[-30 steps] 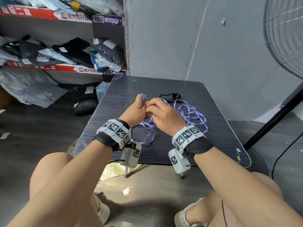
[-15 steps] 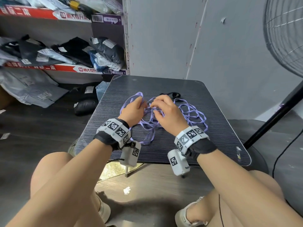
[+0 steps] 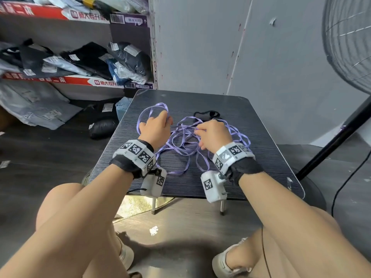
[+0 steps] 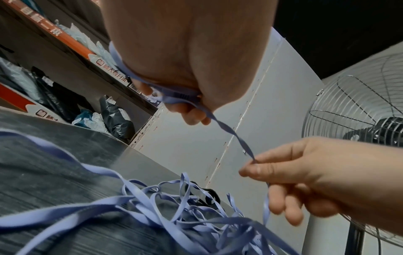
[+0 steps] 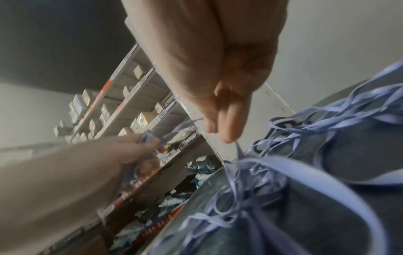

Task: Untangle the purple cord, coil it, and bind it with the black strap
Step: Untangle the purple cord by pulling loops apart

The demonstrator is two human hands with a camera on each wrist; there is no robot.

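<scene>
A flat purple cord [image 3: 181, 144] lies in a loose tangle on the dark ribbed table [image 3: 261, 157]. My left hand [image 3: 155, 127] grips a loop of it, with cord wrapped round the fingers [image 4: 174, 98]. My right hand [image 3: 210, 135] pinches a strand between thumb and forefinger [image 4: 254, 161]; a short twisted length runs taut between the two hands. The rest of the cord [image 5: 272, 181] trails in loops under and beside the right hand. The black strap [image 3: 206, 113] lies on the table just beyond the tangle, partly under purple loops.
Shelves [image 3: 70, 77] with bagged clothes stand at the left, with more bags on the floor. A grey wall is behind the table. A standing fan [image 3: 349, 43] and its black pole [image 3: 331, 145] are at the right. My knees are below the table's near edge.
My hands have moved apart: the left went left with a loop of cord, the right went right, and the strand between them has lengthened.
</scene>
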